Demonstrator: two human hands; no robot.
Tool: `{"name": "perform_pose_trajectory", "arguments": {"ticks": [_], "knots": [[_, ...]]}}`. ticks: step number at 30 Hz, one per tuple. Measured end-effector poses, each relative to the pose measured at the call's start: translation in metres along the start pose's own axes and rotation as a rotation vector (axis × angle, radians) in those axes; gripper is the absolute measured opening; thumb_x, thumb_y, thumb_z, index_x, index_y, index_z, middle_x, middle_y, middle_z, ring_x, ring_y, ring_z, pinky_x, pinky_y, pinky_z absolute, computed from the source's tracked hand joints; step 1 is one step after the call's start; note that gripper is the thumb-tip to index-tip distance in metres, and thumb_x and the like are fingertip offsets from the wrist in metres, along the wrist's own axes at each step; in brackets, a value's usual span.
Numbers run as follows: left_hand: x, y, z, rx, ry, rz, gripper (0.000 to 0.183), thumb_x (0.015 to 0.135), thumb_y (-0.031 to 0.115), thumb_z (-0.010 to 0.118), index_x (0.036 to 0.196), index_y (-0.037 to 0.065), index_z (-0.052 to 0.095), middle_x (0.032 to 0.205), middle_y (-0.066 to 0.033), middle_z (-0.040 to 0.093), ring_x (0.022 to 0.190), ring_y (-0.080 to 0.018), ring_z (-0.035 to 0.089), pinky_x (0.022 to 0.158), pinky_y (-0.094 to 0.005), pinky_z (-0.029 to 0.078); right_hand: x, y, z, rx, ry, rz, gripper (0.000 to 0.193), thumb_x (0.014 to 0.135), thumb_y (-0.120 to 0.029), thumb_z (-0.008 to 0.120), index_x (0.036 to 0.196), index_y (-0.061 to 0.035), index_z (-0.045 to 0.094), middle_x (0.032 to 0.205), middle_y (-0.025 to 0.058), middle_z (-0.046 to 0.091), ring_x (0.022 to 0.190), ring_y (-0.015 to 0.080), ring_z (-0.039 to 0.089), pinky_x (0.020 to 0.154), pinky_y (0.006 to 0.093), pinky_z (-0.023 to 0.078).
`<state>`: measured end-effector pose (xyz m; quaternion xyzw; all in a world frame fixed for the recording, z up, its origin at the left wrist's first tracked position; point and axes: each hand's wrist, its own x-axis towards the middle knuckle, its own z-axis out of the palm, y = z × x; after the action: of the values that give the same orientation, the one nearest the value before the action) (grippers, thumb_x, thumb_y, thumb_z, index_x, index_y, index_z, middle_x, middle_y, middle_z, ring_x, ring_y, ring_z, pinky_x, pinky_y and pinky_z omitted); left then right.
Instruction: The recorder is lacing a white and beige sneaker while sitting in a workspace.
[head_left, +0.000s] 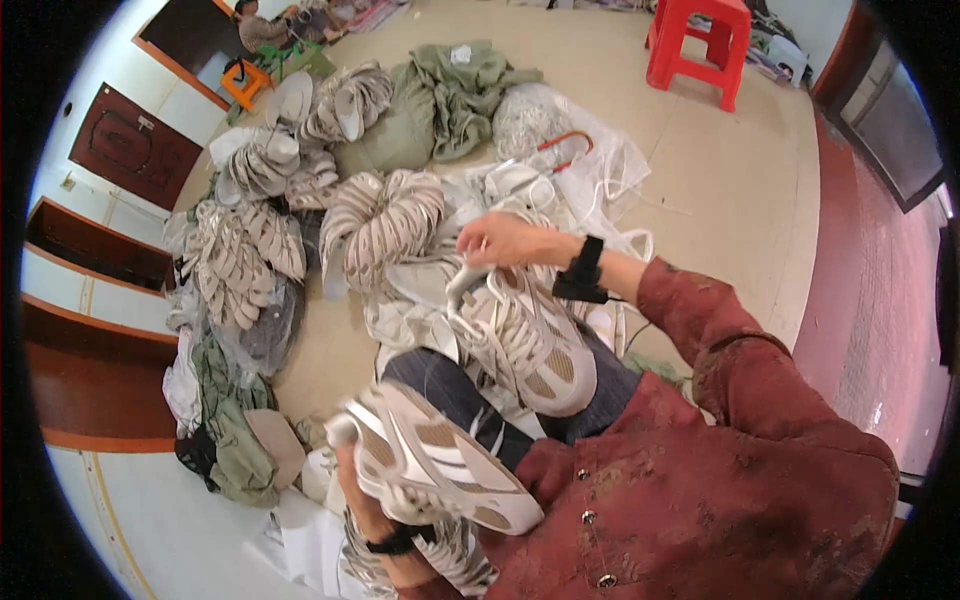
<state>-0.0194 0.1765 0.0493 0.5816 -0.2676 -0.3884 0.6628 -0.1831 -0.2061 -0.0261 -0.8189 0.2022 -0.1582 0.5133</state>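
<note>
My left hand [365, 505] grips a white and beige sneaker upper [450, 460] from beneath, at its heel end. Mesh panels and pale stripes show along its side, and it lies tilted over my lap. Farther right, a second sneaker upper [545, 355] with white laces rests across my dark-trousered leg, its toe toward me. My right hand [505, 242] is closed on the collar at that upper's far end, thumb and fingers pinched together. Part of my left hand is hidden behind the first upper.
Ringed bundles of stacked uppers [385, 225] and more bundles [245, 255] lie ahead on the floor. Near them are green cloth sacks [455, 95] and a clear plastic bag [590, 150]. A red stool [700, 50] stands far right. Another person [265, 35] sits far left, beside an orange stool [243, 82].
</note>
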Motion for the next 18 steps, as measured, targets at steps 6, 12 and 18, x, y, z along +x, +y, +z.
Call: {"name": "perform_pose_trajectory", "arguments": {"ticks": [6,12,18], "knots": [[-0.021,-0.027,0.008,-0.058,0.152,-0.148,0.051,0.097,0.033,0.05,0.133,-0.002,0.049,0.121,-0.0132,0.061,0.104,-0.0246,0.064,0.089,-0.0348,0.054,0.013,-0.022,0.012,0.062,-0.375,0.231,0.038,0.078,-0.029,0.077,0.106,-0.0029,0.073,0.077,0.0058,0.068,0.063,0.0146,0.061,0.053,0.03,0.048],[-0.03,-0.037,0.009,0.151,0.226,-0.062,0.038,0.101,0.024,0.047,0.128,-0.002,0.054,0.119,-0.0119,0.062,0.101,-0.0204,0.065,0.086,-0.0315,0.055,0.022,0.004,0.026,-0.025,-0.38,0.084,0.03,0.082,-0.013,0.071,0.109,-0.0017,0.071,0.08,0.0043,0.069,0.061,0.0114,0.061,0.046,0.0283,0.049],[-0.027,-0.048,0.001,0.079,0.248,-0.058,0.04,0.098,0.025,0.048,0.127,-0.002,0.056,0.12,-0.0101,0.059,0.108,-0.0198,0.06,0.091,-0.0332,0.049,0.02,0.019,0.0,-0.091,-0.058,-0.051,0.029,0.081,-0.019,0.074,0.105,-0.0019,0.071,0.077,0.0064,0.067,0.063,0.0146,0.061,0.052,0.033,0.052]]}}
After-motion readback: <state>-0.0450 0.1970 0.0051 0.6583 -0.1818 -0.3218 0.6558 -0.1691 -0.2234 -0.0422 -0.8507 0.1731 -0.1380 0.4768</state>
